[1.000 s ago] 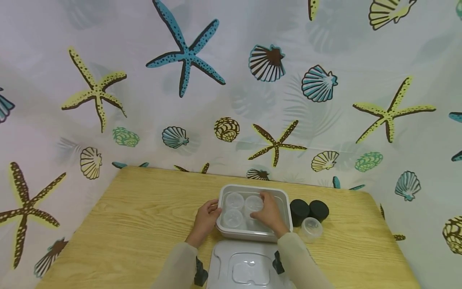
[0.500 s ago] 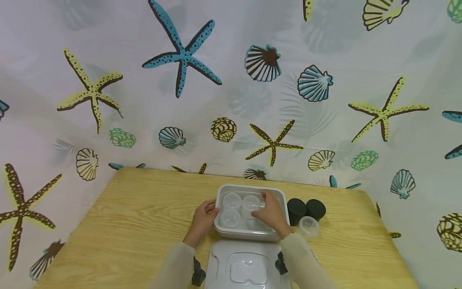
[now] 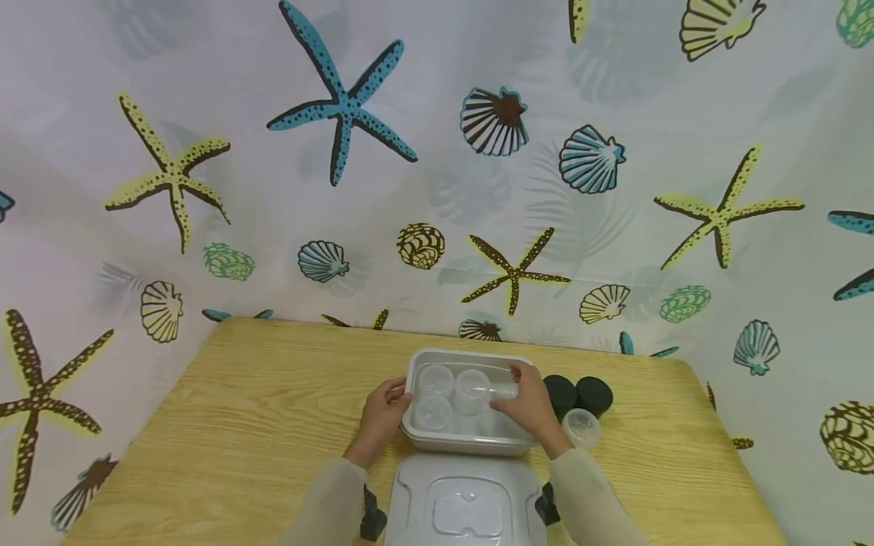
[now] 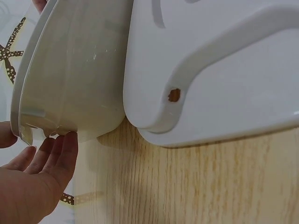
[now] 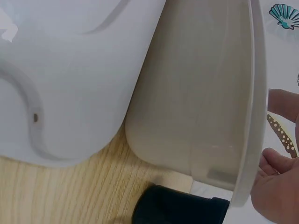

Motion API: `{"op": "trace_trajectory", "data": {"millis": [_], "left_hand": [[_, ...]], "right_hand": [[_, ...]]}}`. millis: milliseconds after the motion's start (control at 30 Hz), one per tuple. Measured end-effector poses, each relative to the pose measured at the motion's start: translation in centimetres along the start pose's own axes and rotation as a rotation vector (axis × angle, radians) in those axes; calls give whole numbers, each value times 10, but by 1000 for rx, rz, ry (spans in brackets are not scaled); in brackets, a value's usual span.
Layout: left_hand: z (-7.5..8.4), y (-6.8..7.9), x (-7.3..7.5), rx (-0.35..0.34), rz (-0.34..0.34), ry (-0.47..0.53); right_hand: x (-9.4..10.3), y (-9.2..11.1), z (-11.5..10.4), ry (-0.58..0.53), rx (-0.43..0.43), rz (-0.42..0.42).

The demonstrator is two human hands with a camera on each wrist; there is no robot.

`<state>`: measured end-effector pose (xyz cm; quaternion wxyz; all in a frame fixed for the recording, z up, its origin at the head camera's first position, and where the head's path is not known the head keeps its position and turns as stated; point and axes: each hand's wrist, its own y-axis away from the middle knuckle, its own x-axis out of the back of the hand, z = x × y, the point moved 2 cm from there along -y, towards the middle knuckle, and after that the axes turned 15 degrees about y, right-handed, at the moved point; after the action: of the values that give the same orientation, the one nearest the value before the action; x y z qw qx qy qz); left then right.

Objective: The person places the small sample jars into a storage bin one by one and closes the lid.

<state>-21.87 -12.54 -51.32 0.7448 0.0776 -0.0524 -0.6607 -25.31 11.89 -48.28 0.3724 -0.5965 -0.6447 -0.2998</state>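
Observation:
A pale, rectangular food container stands on the table, with several clear plastic cups inside. My left hand holds its left end; in the left wrist view the thumb and fingers lie on opposite sides of the rim. My right hand is over the container's right part, thumb and fingers apart, to the right of the nearest cup. A translucent shape shows between them; what it is, and whether they touch it, I cannot tell. The right wrist view has this hand beyond the rim.
A white lid lies flat in front of the container, dark clips at its sides. Right of the container are two black cylindrical things and another clear cup. A curtain with starfish and shells hangs behind the wooden table.
My right hand has moved rightward, away from the cup it was beside. That cup stays in the container. The left hand keeps its hold. The head view has shifted slightly.

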Motion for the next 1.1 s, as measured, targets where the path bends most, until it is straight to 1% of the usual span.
{"op": "trace_trajectory", "data": {"millis": [133, 333, 533, 633, 767, 1100], "left_hand": [[1, 0, 0, 4, 2, 5], [0, 0, 0, 3, 2, 9], [-1, -1, -1, 3, 1, 20], [-2, -2, -1, 5, 4, 19], [-2, -3, 0, 8, 7, 20], [-3, -4, 0, 13, 3, 4]], "right_hand": [[4, 3, 3, 0, 7, 12], [16, 10, 4, -2, -17, 8], [29, 15, 9, 0, -37, 37], [35, 17, 13, -10, -29, 46], [42, 21, 18, 10, -15, 41], [54, 30, 37, 48, -42, 39]]}}
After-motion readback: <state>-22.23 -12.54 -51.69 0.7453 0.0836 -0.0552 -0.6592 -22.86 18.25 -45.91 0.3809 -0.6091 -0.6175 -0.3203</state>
